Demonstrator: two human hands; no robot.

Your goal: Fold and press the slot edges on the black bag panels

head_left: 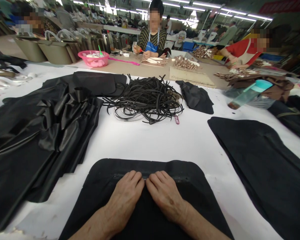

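Observation:
A black fabric panel (190,176) with rounded corners lies on the white table (150,143) right in front of me. My left hand (126,196) and my right hand (165,195) rest side by side on it, fingers curled and pressed down along a folded seam near its far edge. The fingertips of both hands almost touch at the middle. Whether they pinch the fold or only press it I cannot make out.
A heap of shiny black lining (47,126) lies left, a tangle of black straps (146,98) ahead, more black panels (260,160) right. A small black piece (197,96), a teal-capped bottle (250,91) and a pink basin (93,58) sit farther off. Other people work at the far side.

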